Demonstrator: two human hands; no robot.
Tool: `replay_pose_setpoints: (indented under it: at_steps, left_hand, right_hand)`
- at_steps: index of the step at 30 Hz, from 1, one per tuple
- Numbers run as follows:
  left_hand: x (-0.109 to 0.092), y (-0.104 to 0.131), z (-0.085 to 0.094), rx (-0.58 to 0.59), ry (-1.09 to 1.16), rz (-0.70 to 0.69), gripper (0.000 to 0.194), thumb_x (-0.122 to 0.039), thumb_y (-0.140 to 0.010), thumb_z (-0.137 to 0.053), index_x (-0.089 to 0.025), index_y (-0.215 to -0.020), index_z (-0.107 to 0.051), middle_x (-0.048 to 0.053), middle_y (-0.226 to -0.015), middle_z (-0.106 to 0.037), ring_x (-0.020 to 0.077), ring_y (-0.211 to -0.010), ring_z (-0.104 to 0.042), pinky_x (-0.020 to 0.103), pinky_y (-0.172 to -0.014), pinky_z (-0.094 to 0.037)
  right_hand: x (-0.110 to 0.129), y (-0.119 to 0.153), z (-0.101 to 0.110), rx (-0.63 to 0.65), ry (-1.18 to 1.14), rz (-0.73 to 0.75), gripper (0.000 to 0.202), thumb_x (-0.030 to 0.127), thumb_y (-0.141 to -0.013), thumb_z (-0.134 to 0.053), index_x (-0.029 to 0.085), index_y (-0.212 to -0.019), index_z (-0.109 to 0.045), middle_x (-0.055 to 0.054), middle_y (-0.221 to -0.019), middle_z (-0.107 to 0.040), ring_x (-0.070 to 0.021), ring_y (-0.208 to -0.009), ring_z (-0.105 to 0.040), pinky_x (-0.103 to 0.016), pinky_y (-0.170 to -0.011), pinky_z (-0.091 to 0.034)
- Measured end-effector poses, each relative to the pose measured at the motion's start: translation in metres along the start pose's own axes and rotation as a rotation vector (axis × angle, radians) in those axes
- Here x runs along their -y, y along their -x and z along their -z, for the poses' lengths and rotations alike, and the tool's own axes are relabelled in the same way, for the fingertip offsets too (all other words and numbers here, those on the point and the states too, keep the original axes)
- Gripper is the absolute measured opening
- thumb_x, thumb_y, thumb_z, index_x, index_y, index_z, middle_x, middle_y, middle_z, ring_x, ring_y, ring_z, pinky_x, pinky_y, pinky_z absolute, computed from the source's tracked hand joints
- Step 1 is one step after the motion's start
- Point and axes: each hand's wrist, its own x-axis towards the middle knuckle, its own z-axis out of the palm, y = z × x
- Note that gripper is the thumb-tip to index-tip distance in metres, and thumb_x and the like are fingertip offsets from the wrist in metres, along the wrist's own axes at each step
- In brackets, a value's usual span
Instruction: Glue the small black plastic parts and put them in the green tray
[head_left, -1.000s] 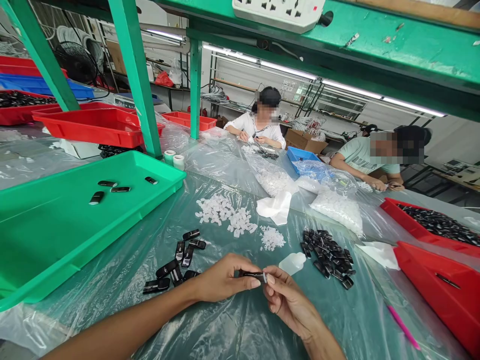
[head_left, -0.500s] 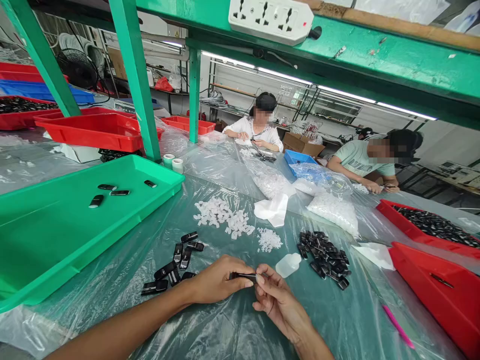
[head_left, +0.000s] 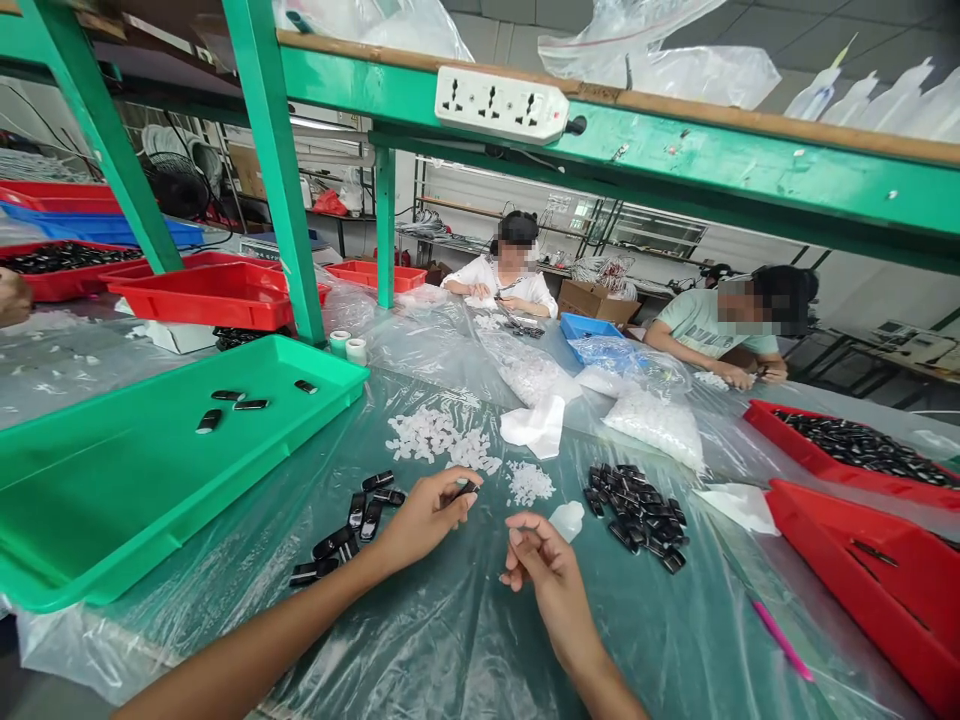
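My left hand (head_left: 431, 512) grips a small glossy black plastic case (head_left: 468, 488), mostly hidden by the fingers, beside a heap of small white pieces (head_left: 431, 434). My right hand (head_left: 546, 572) is apart from it, thumb and fingers curled together. Whatever they may pinch is too small to make out. Behind that hand lies a translucent squeeze bottle (head_left: 568, 520). A smaller heap of tiny white parts (head_left: 529, 483) sits between the hands and the far side. Loose black cases (head_left: 371, 518) lie left of my left hand, and a bigger pile of black cases (head_left: 637, 508) is to the right.
A green tray (head_left: 150, 520) with several black cases stands at left. Red trays (head_left: 825, 530) line the right side, near a pink stick (head_left: 782, 640). Green shelf posts (head_left: 274, 170) rise at left. Two people work across the table; another hand (head_left: 13, 298) shows at far left.
My hands have come apart. The left has moved up and left with the black case, toward the white pieces; the right has let go of it. The camera view has tilted up slightly.
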Motion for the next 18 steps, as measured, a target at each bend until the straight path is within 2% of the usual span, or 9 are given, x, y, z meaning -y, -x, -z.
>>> replay_pose_setpoints:
  at_steps: [6,8,10,13,18]
  left_hand:
    - [-0.014,0.002,0.018,-0.035,-0.066,0.021,0.025,-0.037,-0.088,-0.045,-0.018,-0.104,-0.05,-0.002,-0.06,-0.052,0.0131,-0.054,-0.051,0.021,-0.052,-0.041]
    - [-0.011,0.004,0.029,-0.09,-0.11,0.023,0.027,-0.039,-0.088,-0.045,-0.018,-0.104,-0.051,-0.003,-0.058,-0.05,0.0129,-0.052,-0.051,0.02,-0.05,-0.041]
    - [-0.005,0.006,0.045,-0.201,-0.209,0.014,0.031,-0.041,-0.088,-0.044,-0.018,-0.106,-0.052,-0.003,-0.057,-0.05,0.0132,-0.052,-0.052,0.02,-0.049,-0.042]
    - [0.003,0.009,0.078,-0.422,-0.414,0.001,0.039,-0.044,-0.09,-0.038,-0.016,-0.112,-0.054,0.0,-0.061,-0.054,0.0154,-0.058,-0.056,0.02,-0.05,-0.043]
    - [0.008,0.014,0.157,-0.661,-0.613,0.056,0.055,-0.05,-0.09,-0.027,-0.012,-0.122,-0.051,0.006,-0.071,-0.06,0.0208,-0.065,-0.058,0.028,-0.059,-0.045]
  right_hand:
    - [0.0,0.001,-0.003,0.036,0.008,-0.007,0.022,0.037,-0.081,-0.058,0.017,-0.089,-0.059,0.004,-0.057,-0.052,-0.0077,-0.045,-0.044,-0.023,-0.049,-0.041]
    - [0.001,0.002,-0.003,0.044,0.013,-0.017,0.022,0.037,-0.081,-0.058,0.017,-0.089,-0.058,0.004,-0.057,-0.052,-0.0078,-0.045,-0.044,-0.022,-0.049,-0.039]
    - [0.001,0.004,-0.003,0.055,0.034,-0.025,0.023,0.038,-0.082,-0.057,0.017,-0.09,-0.058,0.004,-0.057,-0.051,-0.0079,-0.046,-0.043,-0.022,-0.05,-0.038]
    - [-0.001,0.008,-0.004,0.086,0.091,-0.021,0.024,0.041,-0.084,-0.053,0.018,-0.092,-0.056,0.003,-0.059,-0.05,-0.0093,-0.049,-0.044,-0.023,-0.051,-0.037]
    - [-0.004,0.013,-0.008,0.151,0.191,-0.055,0.027,0.043,-0.087,-0.046,0.018,-0.095,-0.055,0.002,-0.062,-0.048,-0.0116,-0.052,-0.045,-0.025,-0.052,-0.037]
